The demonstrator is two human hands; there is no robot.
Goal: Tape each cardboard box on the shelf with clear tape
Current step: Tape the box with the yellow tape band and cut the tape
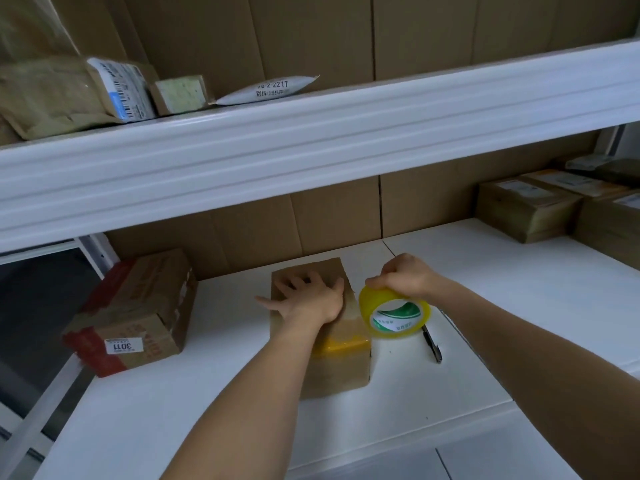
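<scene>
Both arms reach forward; the left hand lies flat, fingers spread, palm pressing down, while the right hand curls tight, knuckles up, gripping.

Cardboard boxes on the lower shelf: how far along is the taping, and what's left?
In hand: the left hand presses flat on the middle box, which already carries a yellowish tape band across its top, while the right hand grips the tape roll at the box's right edge. The box with red markings and the stacked boxes sit untouched; whether they are taped is unclear.
</scene>
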